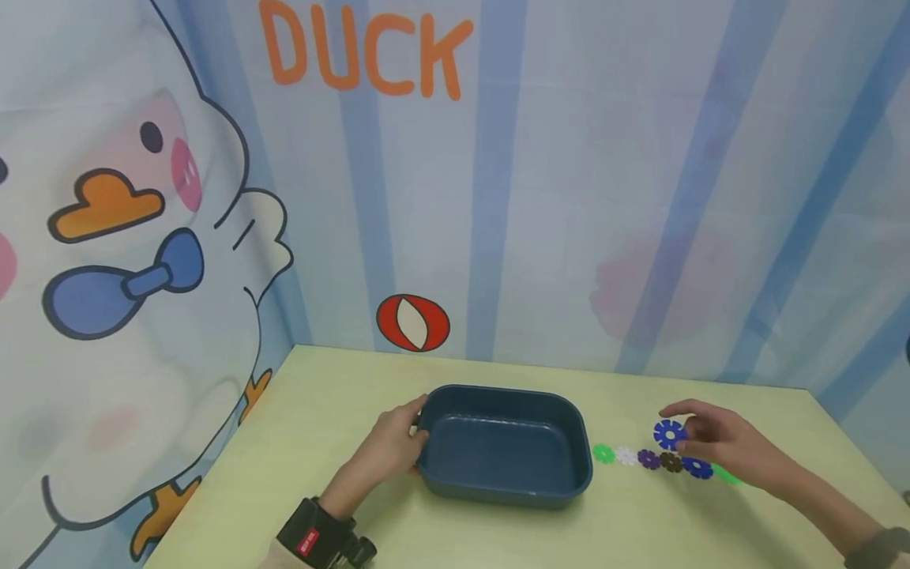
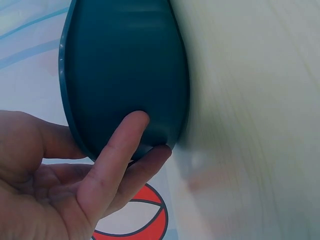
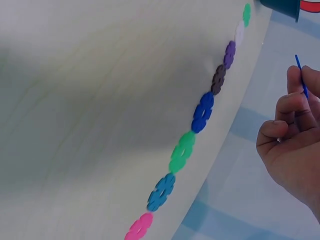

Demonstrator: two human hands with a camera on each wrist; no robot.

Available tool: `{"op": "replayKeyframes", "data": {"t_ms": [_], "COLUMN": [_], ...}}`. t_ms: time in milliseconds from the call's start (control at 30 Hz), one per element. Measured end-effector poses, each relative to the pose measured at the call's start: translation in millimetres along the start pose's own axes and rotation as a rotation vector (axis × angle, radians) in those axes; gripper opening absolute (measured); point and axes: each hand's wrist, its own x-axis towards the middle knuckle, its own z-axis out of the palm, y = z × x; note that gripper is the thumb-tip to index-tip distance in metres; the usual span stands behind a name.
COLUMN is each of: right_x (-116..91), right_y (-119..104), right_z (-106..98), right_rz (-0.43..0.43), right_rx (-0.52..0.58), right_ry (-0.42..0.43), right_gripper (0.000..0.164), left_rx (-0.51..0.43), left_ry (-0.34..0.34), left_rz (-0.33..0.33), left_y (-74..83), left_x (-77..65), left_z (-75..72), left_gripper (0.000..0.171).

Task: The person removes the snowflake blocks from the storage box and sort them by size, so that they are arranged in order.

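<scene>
My left hand (image 1: 387,444) grips the left end of a dark blue rectangular basin (image 1: 505,499). In the left wrist view, its fingers (image 2: 112,162) lie against the basin's outer wall (image 2: 125,65). Raised above the table on the right, my right hand (image 1: 735,444) pinches a blue notched plastic disc (image 1: 669,434) between thumb and finger. That disc appears edge-on in the right wrist view. Beneath the hand runs a row of similar discs: green (image 1: 603,454), white (image 1: 626,456), purple (image 1: 648,459), dark brown (image 1: 671,461), blue (image 1: 698,468) and green (image 1: 727,474).
Farther along the row, the right wrist view shows a lighter blue disc (image 3: 161,192) and a pink disc (image 3: 139,228). The pale yellow table (image 1: 341,379) meets a printed cloth backdrop (image 1: 554,197) at its rear. A cartoon duck covers the cloth on the left.
</scene>
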Motion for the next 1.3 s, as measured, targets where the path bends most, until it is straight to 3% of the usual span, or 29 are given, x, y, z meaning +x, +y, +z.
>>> {"op": "replayKeyframes", "data": {"t_ms": [300, 467, 700, 900, 1067, 1133, 1300], "right_x": [-21, -33, -51, -63, -69, -69, -72], "right_y": [28, 42, 50, 55, 58, 58, 66], "right_z": [-21, -31, -40, -45, -48, -49, -57], "right_rz": [-0.008, -0.011, 0.109, 0.172, 0.271, 0.334, 0.412], "right_rx": [-0.047, -0.066, -0.090, -0.087, -0.107, -0.139, -0.229], "right_ry": [0.069, 0.078, 0.112, 0.117, 0.121, 0.139, 0.185], "right_gripper": [0.032, 0.041, 0.036, 0.042, 0.035, 0.042, 0.040], "left_rx": [0.004, 0.003, 0.005, 0.009, 0.013, 0.014, 0.009], "left_ry": [0.009, 0.010, 0.006, 0.005, 0.006, 0.004, 0.006], "left_rz": [-0.001, -0.004, -0.005, -0.004, -0.008, -0.008, -0.009], "left_y": [-0.3, -0.2, -1.5, -0.6, -0.6, -0.9, 0.0], "left_x": [-1.0, -1.0, -0.3, -2.1, -2.5, -2.2, -2.0], "left_z": [1.8, 1.7, 3.3, 1.7, 1.4, 1.3, 0.7], "left_gripper": [0.061, 0.062, 0.062, 0.062, 0.062, 0.062, 0.062]}}
